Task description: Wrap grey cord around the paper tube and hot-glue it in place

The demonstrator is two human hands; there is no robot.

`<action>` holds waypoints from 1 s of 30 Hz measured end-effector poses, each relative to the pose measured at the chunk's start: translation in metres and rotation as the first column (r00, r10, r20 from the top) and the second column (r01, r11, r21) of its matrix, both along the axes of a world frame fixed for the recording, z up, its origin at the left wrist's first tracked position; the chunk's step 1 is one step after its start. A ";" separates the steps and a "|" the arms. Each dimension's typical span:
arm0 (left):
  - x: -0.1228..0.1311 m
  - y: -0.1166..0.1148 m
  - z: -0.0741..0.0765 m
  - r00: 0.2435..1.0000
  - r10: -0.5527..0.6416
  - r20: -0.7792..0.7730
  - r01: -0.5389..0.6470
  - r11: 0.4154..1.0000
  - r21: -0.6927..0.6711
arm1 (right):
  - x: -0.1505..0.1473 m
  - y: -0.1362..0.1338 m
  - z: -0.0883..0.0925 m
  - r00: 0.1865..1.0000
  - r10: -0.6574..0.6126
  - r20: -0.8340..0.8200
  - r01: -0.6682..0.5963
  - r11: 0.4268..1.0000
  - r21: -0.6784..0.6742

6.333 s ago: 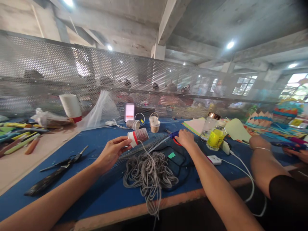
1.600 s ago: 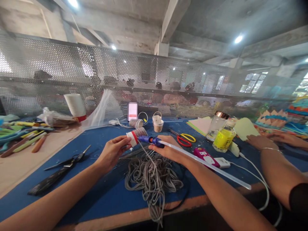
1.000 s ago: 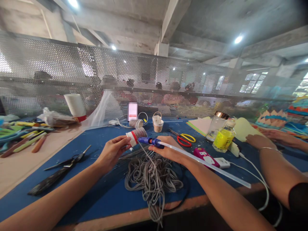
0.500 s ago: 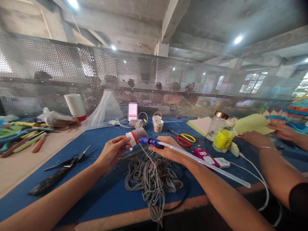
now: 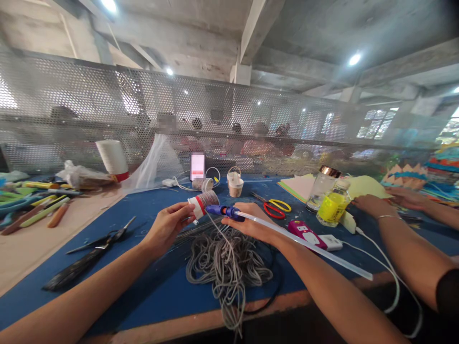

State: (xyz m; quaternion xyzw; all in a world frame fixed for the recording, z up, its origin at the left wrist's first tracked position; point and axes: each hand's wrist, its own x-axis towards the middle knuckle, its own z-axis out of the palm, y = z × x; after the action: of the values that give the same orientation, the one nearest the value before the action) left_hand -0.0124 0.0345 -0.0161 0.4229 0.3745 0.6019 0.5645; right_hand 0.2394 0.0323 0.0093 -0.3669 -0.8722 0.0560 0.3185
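My left hand (image 5: 167, 228) holds a small paper cup (image 5: 202, 202) on its side, white with a red band and partly wrapped in grey cord. My right hand (image 5: 251, 222) grips a blue glue gun (image 5: 224, 210), nozzle against the cup's wrapped part, with a long clear glue stick (image 5: 315, 249) trailing back over my forearm. A loose pile of grey cord (image 5: 225, 260) lies on the blue table just below both hands, one strand running up to the cup.
Black scissors (image 5: 103, 236) lie to the left, yellow-handled scissors (image 5: 274, 206) and a pink device (image 5: 305, 231) with a white charger to the right. A glass jar (image 5: 322, 187) and a yellow bottle (image 5: 332, 205) stand beyond. Another person's arms (image 5: 401, 239) work on yellow paper at right. Mesh screen behind.
My hands have stayed still, glue gun held against the cup. The person at right has lowered the yellow paper back onto the table.
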 end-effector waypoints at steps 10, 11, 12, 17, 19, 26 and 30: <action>-0.001 0.003 -0.002 1.000 -0.004 0.016 0.004 1.000 -0.010 | 0.000 -0.003 0.004 0.998 -0.004 -0.066 -0.005 0.991 -0.134; -0.001 0.003 -0.002 1.000 -0.005 0.016 0.005 1.000 -0.016 | 0.000 -0.004 0.004 0.995 -0.006 -0.101 -0.013 0.984 -0.179; -0.001 0.003 -0.002 1.000 -0.004 0.015 0.004 1.000 -0.023 | 0.000 -0.004 0.004 0.989 -0.007 -0.145 -0.026 0.974 -0.225; -0.004 0.006 -0.006 1.000 -0.019 0.016 0.019 0.999 -0.029 | -0.001 -0.001 0.002 0.929 -0.049 -0.367 -0.130 0.885 -0.447; -0.005 0.007 -0.008 0.999 -0.023 0.024 0.024 0.999 -0.024 | -0.001 0.001 0.003 0.903 -0.044 -0.427 -0.197 0.841 -0.504; -0.005 0.008 -0.008 0.998 -0.044 0.042 0.046 0.998 -0.035 | 0.006 0.012 0.008 0.802 -0.124 -0.585 -0.209 0.858 -0.468; -0.005 0.009 -0.009 0.997 -0.055 0.058 0.057 0.998 -0.030 | 0.013 0.023 0.006 0.773 -0.194 -0.605 -0.098 0.904 -0.415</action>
State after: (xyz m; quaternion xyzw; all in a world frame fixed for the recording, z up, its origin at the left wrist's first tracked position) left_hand -0.0174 0.0439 -0.0249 0.4069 0.3555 0.5919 0.5982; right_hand 0.2524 0.0549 0.0152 -0.4093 -0.6702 0.3555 0.5069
